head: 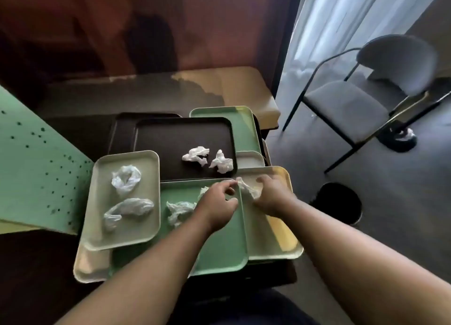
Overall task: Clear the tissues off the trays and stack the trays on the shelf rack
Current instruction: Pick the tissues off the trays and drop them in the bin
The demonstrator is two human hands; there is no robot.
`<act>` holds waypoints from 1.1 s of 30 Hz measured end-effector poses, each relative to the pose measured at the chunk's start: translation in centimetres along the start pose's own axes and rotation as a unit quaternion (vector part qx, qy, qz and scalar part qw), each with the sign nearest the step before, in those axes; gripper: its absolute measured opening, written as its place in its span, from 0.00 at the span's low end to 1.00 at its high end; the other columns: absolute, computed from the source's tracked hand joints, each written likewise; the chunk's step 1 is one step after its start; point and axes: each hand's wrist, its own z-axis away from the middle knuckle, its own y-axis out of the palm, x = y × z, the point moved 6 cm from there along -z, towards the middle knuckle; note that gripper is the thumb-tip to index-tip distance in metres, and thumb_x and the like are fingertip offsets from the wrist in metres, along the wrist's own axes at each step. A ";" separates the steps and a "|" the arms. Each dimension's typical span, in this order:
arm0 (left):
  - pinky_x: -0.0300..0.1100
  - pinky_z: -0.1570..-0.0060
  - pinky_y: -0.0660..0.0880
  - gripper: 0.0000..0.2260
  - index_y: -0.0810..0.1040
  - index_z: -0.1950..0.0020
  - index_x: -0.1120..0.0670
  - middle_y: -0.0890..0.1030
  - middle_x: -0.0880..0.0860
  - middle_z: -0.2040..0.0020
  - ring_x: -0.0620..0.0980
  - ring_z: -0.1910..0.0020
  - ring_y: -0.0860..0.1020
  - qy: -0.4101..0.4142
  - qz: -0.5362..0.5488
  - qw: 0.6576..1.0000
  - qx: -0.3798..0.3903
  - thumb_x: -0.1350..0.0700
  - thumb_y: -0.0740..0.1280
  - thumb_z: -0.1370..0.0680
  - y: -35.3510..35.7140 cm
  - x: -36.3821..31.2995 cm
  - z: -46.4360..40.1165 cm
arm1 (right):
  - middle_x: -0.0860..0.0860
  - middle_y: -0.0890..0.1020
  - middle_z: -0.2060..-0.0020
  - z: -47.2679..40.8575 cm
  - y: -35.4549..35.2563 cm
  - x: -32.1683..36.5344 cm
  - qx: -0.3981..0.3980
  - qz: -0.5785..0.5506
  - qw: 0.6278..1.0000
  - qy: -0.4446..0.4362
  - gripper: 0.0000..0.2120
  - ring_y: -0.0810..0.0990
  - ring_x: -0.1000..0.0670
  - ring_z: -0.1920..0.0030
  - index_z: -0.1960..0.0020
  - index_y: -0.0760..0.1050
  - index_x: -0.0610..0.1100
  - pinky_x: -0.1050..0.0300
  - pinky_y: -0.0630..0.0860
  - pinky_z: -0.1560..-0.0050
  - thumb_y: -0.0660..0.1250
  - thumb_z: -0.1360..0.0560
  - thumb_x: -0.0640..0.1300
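Observation:
Several trays overlap on a dark table. My right hand (269,194) is shut on a crumpled tissue (247,189) over the cream tray (275,241) at the right. My left hand (218,204) hovers over the green tray (219,249), fingers curled beside a small tissue (202,191), touching nothing that I can make out. Another tissue (179,211) lies on that green tray. The pale tray (102,229) at the left holds two tissues (125,178) (128,210). Two more tissues (196,155) (220,162) lie on the black tray (170,139).
A black round bin (338,202) stands on the floor to the right of the table. A grey chair (351,105) stands further right by a white curtain. A green perforated panel (31,168) leans at the left. More trays (244,127) lie behind.

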 end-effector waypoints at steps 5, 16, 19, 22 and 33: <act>0.42 0.62 0.77 0.17 0.77 0.34 0.53 0.80 0.47 0.54 0.48 0.64 0.78 -0.080 0.122 0.989 -0.019 0.62 0.66 0.23 0.3 2.3 0.9 | 0.46 0.81 0.47 0.4 1.0 0.2 0.002 0.035 0.999 -0.013 0.09 0.80 0.43 0.52 0.44 0.76 0.47 0.54 0.76 0.56 0.63 0.23 0.45; 0.44 0.68 0.78 0.11 0.79 0.39 0.48 0.84 0.59 0.50 0.52 0.62 0.81 -0.119 0.366 0.920 -0.075 0.57 0.59 0.16 -6.6 1.9 1.8 | 0.41 0.87 0.55 2.7 -1.1 13.2 0.126 -0.370 0.910 -0.139 0.13 0.84 0.44 0.59 0.48 0.83 0.41 0.47 0.83 0.53 0.66 0.27 0.29; 0.37 0.75 0.73 0.19 0.81 0.44 0.51 0.82 0.55 0.61 0.45 0.72 0.76 -0.139 0.361 0.910 -0.148 0.69 0.56 0.21 -9.2 3.6 1.7 | 0.47 0.81 0.47 0.1 -2.9 13.6 -0.077 -0.178 0.970 -0.145 0.13 0.82 0.46 0.56 0.45 0.81 0.46 0.55 0.76 0.55 0.67 0.27 0.38; 0.38 0.75 0.71 0.18 0.81 0.51 0.53 0.78 0.54 0.64 0.47 0.71 0.74 -0.151 0.348 0.909 -0.171 0.70 0.55 0.23 -10.4 4.9 1.6 | 0.49 0.71 0.34 -2.6 -3.0 13.0 -0.117 -0.062 0.985 -0.108 0.24 0.79 0.45 0.43 0.31 0.73 0.53 0.55 0.74 0.48 0.67 0.26 0.44; 0.44 0.65 0.80 0.18 0.71 0.42 0.53 0.76 0.56 0.49 0.49 0.56 0.78 -0.147 0.315 0.924 -0.159 0.49 0.74 0.26 -11.2 5.7 1.5 | 0.47 0.84 0.53 -4.9 -0.7 10.9 -0.097 -0.008 0.990 -0.102 0.08 0.79 0.45 0.54 0.47 0.79 0.48 0.55 0.69 0.60 0.68 0.24 0.49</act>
